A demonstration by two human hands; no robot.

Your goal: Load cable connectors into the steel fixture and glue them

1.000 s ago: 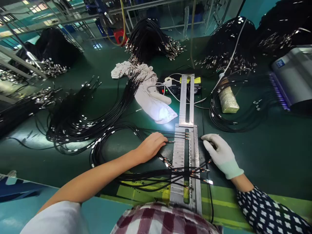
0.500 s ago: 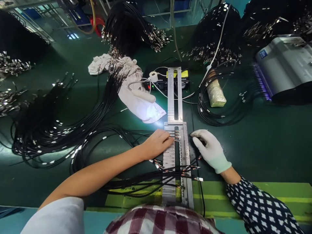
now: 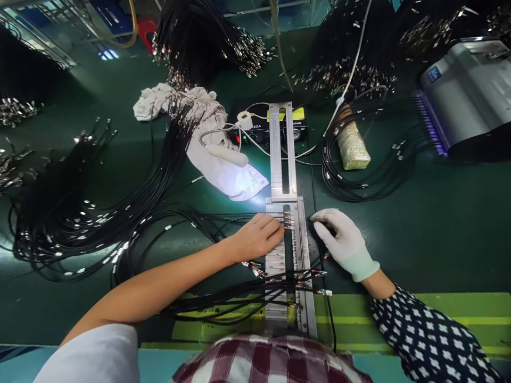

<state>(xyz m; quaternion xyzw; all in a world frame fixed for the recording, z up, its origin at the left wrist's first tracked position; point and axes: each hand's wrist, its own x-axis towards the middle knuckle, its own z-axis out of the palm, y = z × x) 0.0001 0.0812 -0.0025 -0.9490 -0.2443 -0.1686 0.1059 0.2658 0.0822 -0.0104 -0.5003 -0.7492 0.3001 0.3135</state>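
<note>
Head view: working at a slotted metal fixture, laid lengthwise on the green table straight ahead of the body. Holding the bare left hand over the fixture's left strip, with fingertips pressed together, seemingly pinching a black cable close to its tip. Holding the gloved right hand just beside the fixture's right edge, half curled, with thumb a little apart from forefinger and without any visible object between. Can count as done, by judgement, a short row of cable ends lined up side by side just beyond the left fingertips, over the long opening. Not lined up so far: loose cables fanned unevenly across the fixture's near end, with some tips poking past its right edge. Also lying out of line, just left of the fixture: a small cluster of tips. Seems only partly done overall. Cannot tell how firmly seated in the slots.
</note>
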